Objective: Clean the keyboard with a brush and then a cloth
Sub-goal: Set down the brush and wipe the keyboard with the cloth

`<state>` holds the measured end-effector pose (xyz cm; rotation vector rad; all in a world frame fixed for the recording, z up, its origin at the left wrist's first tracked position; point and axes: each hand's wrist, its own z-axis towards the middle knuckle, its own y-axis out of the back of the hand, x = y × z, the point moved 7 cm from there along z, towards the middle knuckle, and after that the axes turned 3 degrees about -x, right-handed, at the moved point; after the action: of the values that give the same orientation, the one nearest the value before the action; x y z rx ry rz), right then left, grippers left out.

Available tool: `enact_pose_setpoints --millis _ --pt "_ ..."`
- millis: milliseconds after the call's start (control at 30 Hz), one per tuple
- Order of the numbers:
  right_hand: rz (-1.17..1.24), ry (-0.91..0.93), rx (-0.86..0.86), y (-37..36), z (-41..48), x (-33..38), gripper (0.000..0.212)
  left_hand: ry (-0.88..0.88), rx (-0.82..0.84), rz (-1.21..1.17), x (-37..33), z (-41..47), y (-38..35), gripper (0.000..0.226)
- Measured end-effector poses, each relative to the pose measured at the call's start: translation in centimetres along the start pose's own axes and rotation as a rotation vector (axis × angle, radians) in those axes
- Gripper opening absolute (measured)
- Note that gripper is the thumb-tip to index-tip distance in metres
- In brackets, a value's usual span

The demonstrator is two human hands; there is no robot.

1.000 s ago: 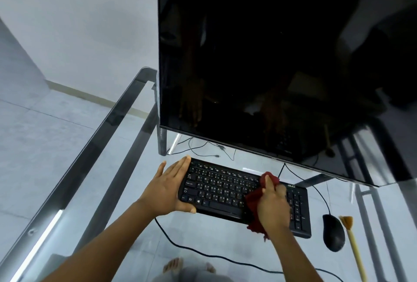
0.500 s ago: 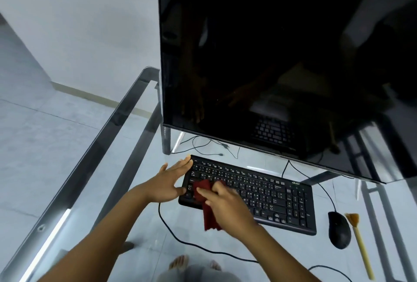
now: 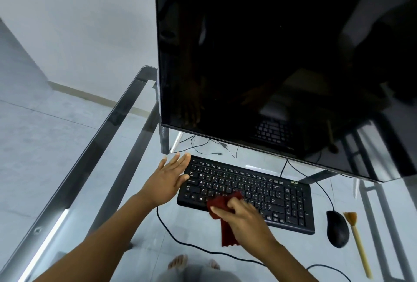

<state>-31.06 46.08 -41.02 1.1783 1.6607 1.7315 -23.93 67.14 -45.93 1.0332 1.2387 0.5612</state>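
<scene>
The keyboard (image 3: 248,188) is lying on the glass table (image 3: 70,182), below the dark monitor (image 3: 270,56). At its left end the left hand (image 3: 168,180) is resting flat, fingers straight, holding nothing, thumb touching the edge. Near the middle, the right hand (image 3: 244,217) is gripping a red cloth (image 3: 226,229) and pressing it on the front key rows. The mouse (image 3: 337,228) and brush (image 3: 358,243) are lying further right.

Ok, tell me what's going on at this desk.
A person is wiping the black computer keyboard with a dark red cloth gripped in the right hand, near the lower middle keys. The left hand lies open against the keyboard's left end. The yellow-handled brush lies beside the black mouse on the glass table, not in use.
</scene>
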Motion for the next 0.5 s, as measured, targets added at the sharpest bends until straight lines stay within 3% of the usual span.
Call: enact_pose_setpoints --millis 200,300,400,500 --pt "0.029 0.128 -0.051 -1.2 4.8 5.5 0.061 0.022 -0.007 0.015 0.1 -0.2 -0.6 0.065" --pt "0.042 0.133 -0.046 -0.8 4.2 4.7 0.056 0.038 -0.006 0.024 0.2 -0.2 -0.7 0.065" --pt "0.078 -0.01 0.01 -0.3 0.6 0.2 0.055 0.046 -0.013 0.018 0.2 -0.3 -0.6 0.065" --pt "0.066 -0.202 -0.055 0.6 -3.8 -5.3 0.059 0.052 -0.031 0.017 0.0 -0.4 -0.5 0.067"
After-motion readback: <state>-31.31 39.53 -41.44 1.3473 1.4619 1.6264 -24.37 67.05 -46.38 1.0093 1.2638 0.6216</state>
